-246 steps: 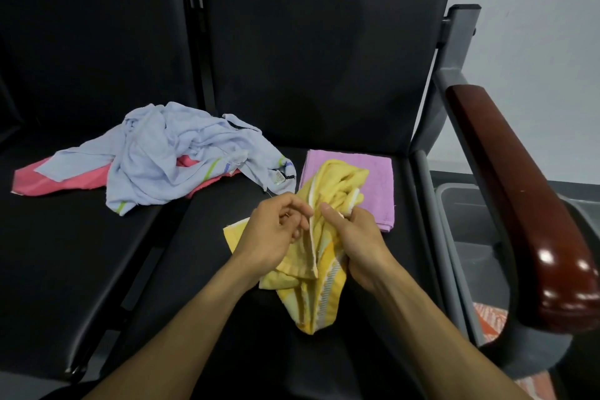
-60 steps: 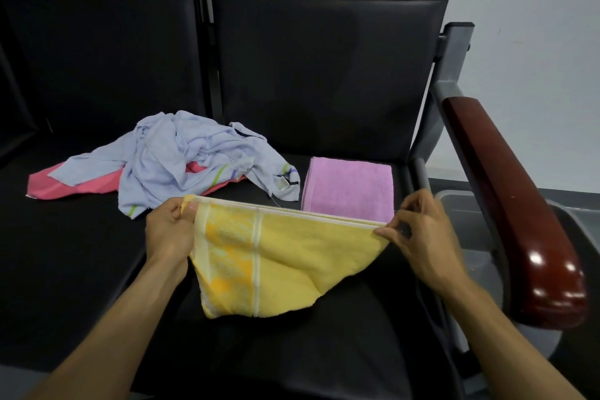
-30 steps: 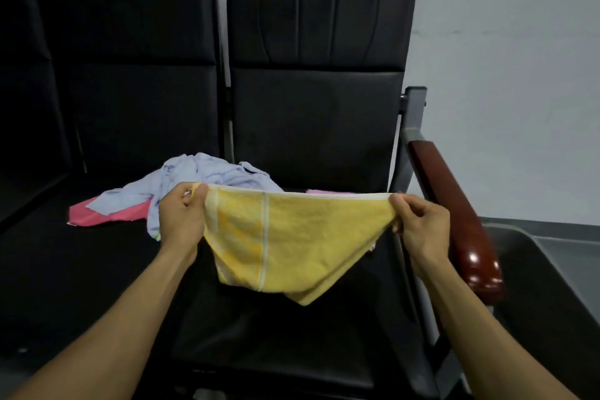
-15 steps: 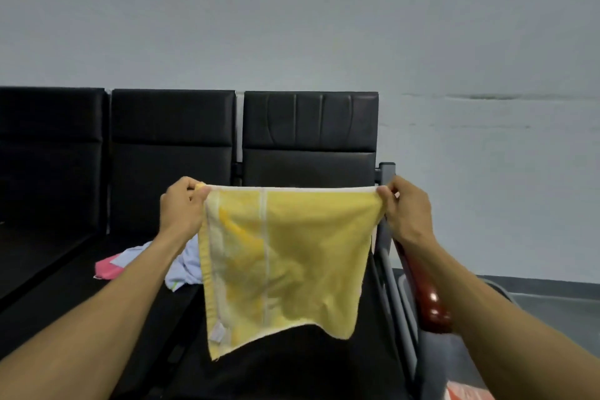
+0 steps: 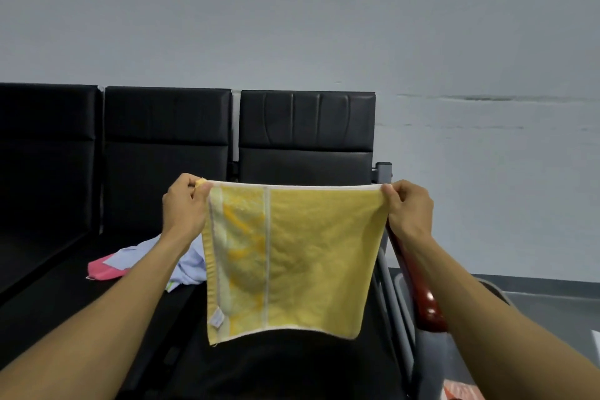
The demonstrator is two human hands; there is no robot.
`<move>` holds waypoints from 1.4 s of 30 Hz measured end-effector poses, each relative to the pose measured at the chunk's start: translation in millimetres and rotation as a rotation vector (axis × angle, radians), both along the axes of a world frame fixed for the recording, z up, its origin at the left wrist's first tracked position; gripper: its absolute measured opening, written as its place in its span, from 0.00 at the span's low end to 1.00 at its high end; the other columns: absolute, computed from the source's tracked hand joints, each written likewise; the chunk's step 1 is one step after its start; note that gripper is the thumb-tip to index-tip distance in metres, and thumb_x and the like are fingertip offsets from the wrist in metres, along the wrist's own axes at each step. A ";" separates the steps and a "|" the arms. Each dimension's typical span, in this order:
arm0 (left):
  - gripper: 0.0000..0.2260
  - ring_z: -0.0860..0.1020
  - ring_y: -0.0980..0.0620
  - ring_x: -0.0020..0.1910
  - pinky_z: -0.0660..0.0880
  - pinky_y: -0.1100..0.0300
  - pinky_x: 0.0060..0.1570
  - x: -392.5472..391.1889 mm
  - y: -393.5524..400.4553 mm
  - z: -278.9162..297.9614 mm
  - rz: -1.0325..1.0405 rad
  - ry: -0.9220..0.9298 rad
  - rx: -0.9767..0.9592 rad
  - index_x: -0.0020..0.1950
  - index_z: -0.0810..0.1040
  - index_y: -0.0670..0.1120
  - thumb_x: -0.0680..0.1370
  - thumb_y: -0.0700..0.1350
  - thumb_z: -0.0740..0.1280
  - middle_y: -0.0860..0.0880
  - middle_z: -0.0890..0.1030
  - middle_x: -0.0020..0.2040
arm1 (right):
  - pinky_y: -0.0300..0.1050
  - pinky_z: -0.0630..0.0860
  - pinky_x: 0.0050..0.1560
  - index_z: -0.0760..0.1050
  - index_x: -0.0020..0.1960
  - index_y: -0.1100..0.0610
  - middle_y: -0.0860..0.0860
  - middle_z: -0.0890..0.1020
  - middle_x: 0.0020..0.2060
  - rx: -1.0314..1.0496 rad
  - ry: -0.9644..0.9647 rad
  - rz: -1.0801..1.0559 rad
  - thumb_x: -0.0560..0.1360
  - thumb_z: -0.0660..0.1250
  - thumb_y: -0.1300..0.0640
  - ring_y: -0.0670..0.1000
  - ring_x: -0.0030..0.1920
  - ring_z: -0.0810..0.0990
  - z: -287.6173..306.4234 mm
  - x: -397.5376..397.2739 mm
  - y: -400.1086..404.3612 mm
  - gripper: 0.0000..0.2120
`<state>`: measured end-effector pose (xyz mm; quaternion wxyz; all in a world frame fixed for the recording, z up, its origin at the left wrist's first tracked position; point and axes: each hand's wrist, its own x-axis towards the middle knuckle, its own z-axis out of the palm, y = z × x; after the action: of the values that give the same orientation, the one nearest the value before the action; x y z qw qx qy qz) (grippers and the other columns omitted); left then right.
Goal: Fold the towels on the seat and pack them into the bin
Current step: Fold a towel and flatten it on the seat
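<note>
Yellow towel (image 5: 289,260) now hangs flat and square in the air above the seat (image 5: 285,364), where two seconds ago it sagged low over the cushion with one corner drooping. The left hand (image 5: 183,204) pinches its top-left corner and the right hand (image 5: 409,208) pinches the top-right, the upper hem pulled taut between them. Both arms have risen, and the view has tipped up with them. Behind the left forearm lie the crumpled light blue towel (image 5: 188,265) and the pink towel (image 5: 104,269), still unfolded. With the cloth shaken open, the first fold looks ready to begin; the bin is largely out of view.
</note>
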<state>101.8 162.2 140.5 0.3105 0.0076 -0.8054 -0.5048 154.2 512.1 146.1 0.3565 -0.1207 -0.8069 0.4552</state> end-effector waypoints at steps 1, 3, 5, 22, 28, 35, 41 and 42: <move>0.07 0.78 0.46 0.43 0.71 0.54 0.39 4.6 -0.2 -1.4 -0.013 -0.003 -0.020 0.51 0.77 0.41 0.82 0.45 0.65 0.48 0.79 0.41 | 0.41 0.68 0.40 0.78 0.44 0.59 0.50 0.79 0.36 -0.006 0.001 -0.007 0.82 0.63 0.56 0.52 0.42 0.77 -1.1 3.1 -1.4 0.11; 0.07 0.76 0.46 0.43 0.70 0.52 0.40 14.1 -1.6 -5.4 -0.049 -0.009 -0.041 0.51 0.76 0.40 0.83 0.44 0.64 0.47 0.79 0.42 | 0.35 0.66 0.36 0.76 0.44 0.60 0.50 0.77 0.36 -0.020 0.005 -0.020 0.83 0.61 0.56 0.51 0.41 0.75 -4.2 11.6 -3.3 0.12; 0.07 0.75 0.47 0.43 0.70 0.53 0.40 26.9 -3.8 -8.8 -0.073 -0.012 -0.063 0.51 0.75 0.40 0.83 0.44 0.63 0.47 0.78 0.43 | 0.34 0.66 0.36 0.75 0.45 0.61 0.51 0.77 0.38 -0.033 0.008 -0.022 0.84 0.60 0.56 0.51 0.41 0.75 -7.9 22.4 -5.3 0.12; 0.09 0.71 0.50 0.35 0.67 0.56 0.34 39.2 7.6 -100.5 -0.056 -0.236 0.095 0.42 0.75 0.37 0.79 0.41 0.62 0.45 0.76 0.36 | 0.36 0.68 0.37 0.74 0.45 0.57 0.49 0.78 0.38 -0.103 -0.117 -0.035 0.84 0.60 0.54 0.46 0.38 0.75 -105.5 32.1 -11.7 0.11; 0.09 0.75 0.48 0.38 0.71 0.53 0.38 -0.2 15.2 -161.3 0.033 -0.320 0.080 0.42 0.77 0.40 0.80 0.41 0.63 0.45 0.80 0.38 | 0.35 0.67 0.35 0.72 0.41 0.59 0.49 0.75 0.34 -0.121 -0.210 -0.037 0.83 0.61 0.57 0.44 0.35 0.72 -164.4 -2.7 -8.4 0.13; 0.11 0.72 0.48 0.37 0.69 0.53 0.36 -47.3 30.7 -213.7 0.113 -0.418 0.100 0.42 0.75 0.37 0.80 0.42 0.62 0.45 0.77 0.37 | 0.39 0.69 0.34 0.73 0.43 0.57 0.49 0.77 0.36 -0.157 -0.257 -0.032 0.84 0.59 0.55 0.45 0.36 0.74 -213.6 -48.0 -6.6 0.12; 0.15 0.70 0.51 0.30 0.68 0.57 0.35 -75.3 48.1 -234.1 0.090 -0.505 0.238 0.36 0.78 0.45 0.81 0.50 0.67 0.52 0.73 0.28 | 0.41 0.66 0.32 0.71 0.38 0.57 0.48 0.74 0.30 -0.216 -0.389 -0.010 0.82 0.61 0.54 0.45 0.32 0.72 -229.8 -76.5 -7.4 0.16; 0.15 0.69 0.51 0.30 0.68 0.56 0.37 -76.8 52.2 -236.3 0.079 -0.509 0.253 0.38 0.79 0.43 0.80 0.51 0.68 0.52 0.72 0.28 | 0.41 0.67 0.32 0.73 0.38 0.58 0.48 0.74 0.30 -0.253 -0.399 -0.004 0.82 0.62 0.53 0.45 0.31 0.72 -232.3 -79.9 -8.7 0.16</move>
<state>25.0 214.5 -95.8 0.1143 0.2042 -0.7872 -0.5705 74.3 503.3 -86.1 0.1728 -0.2539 -0.7978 0.5189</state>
